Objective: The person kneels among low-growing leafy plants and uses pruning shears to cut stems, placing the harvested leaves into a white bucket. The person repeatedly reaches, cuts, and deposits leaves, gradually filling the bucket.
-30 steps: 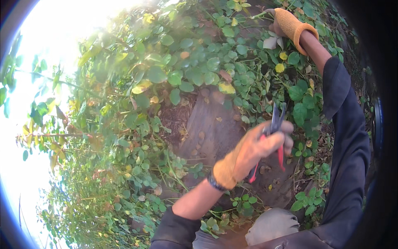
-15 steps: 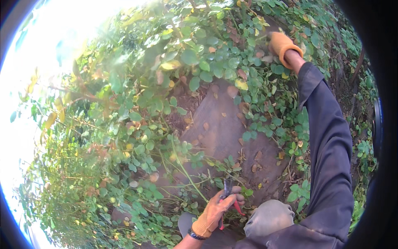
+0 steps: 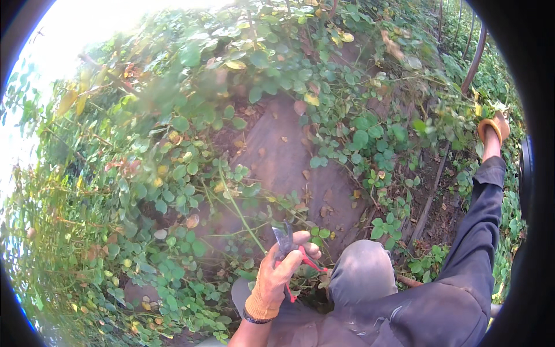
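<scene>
My left hand (image 3: 276,274), in an orange-cuffed work glove, is closed around a pair of pruning shears (image 3: 284,240) with red handles and dark blades. The blades point up and away from me. A long green stem (image 3: 237,205) runs down to this hand; whether the fingers touch it I cannot tell. Far out to the right, my right hand (image 3: 497,125), gloved the same way, closes on a leafy stem (image 3: 483,110) at the edge of the foliage. Its fingertips are mostly hidden, and the leaves beside it are smeared by motion.
Dense leafy bushes (image 3: 173,191) spread across the left and far side. Grey-brown ground (image 3: 277,144) with dry leaves shows in the middle. My knee (image 3: 363,272) rises at the bottom. A thin dark pole (image 3: 475,61) leans at the far right, and a stick (image 3: 429,202) lies below it.
My right hand has swung from the far middle-right out to the far right edge, with foliage trailing near it. My left hand keeps the shears, now tilted with the blades more visible.
</scene>
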A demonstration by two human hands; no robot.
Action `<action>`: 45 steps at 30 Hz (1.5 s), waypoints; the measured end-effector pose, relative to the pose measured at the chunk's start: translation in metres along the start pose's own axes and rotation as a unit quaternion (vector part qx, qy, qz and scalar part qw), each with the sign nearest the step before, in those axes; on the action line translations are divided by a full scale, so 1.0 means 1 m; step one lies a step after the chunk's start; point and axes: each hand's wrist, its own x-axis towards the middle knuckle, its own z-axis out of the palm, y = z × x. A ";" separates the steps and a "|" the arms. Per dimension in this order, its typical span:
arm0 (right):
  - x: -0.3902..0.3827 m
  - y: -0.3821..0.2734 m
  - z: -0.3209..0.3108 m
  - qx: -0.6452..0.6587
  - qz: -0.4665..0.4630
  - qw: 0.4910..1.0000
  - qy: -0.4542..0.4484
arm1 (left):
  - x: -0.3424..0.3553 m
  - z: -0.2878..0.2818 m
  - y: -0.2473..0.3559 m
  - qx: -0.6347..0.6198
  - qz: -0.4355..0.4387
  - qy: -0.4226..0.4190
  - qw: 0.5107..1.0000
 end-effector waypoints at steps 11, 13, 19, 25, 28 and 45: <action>0.026 0.083 -0.104 0.172 -0.036 0.982 -0.063 | -0.021 0.004 0.000 0.027 0.064 -0.120 0.990; 0.021 0.090 -0.107 0.175 0.036 0.982 -0.060 | -0.016 -0.002 -0.006 -0.002 0.040 -0.086 0.995; 0.006 0.136 -0.149 0.092 0.000 0.995 0.027 | 0.005 -0.020 -0.033 -0.052 -0.031 0.044 0.997; 0.009 0.172 -0.184 0.035 0.026 0.999 0.020 | 0.016 -0.035 -0.045 -0.086 -0.027 0.042 0.995; -0.019 0.150 -0.178 0.052 0.010 0.998 -0.027 | 0.022 -0.031 -0.046 -0.071 -0.034 0.039 0.996; -0.346 -0.177 0.081 0.187 -0.482 0.782 -0.348 | 0.166 0.091 0.081 0.153 -0.019 -0.116 0.981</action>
